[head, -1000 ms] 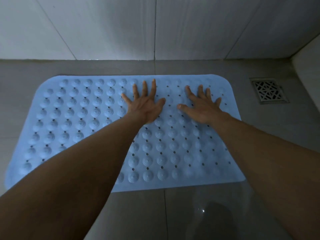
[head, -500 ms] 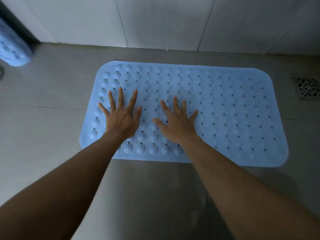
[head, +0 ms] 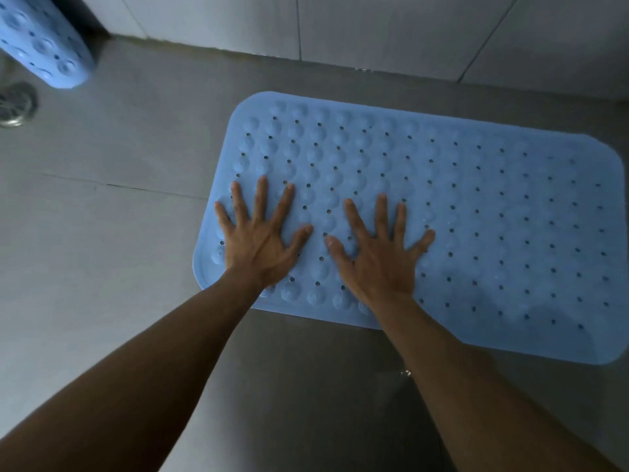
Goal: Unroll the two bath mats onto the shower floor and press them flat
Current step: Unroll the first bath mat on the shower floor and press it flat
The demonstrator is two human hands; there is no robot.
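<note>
A light blue bath mat [head: 476, 206] with suction bumps and small holes lies unrolled on the grey shower floor, its long side along the back wall. My left hand [head: 263, 238] rests palm down with fingers spread on the mat's near left corner. My right hand [head: 377, 253] lies flat beside it, a little to the right, fingers also spread. A second blue mat [head: 44, 42], still rolled, sits at the top left against the wall.
The floor [head: 102, 250] is grey tile with a grout line to the left of the mat. A round metal drain fitting [head: 15, 103] sits at the left edge below the rolled mat. Tiled walls [head: 391, 28] close off the back.
Both hands have slid from the mat's far right part to its near left corner. The view has swung left, bringing the rolled mat closer into view and dropping the square drain out.
</note>
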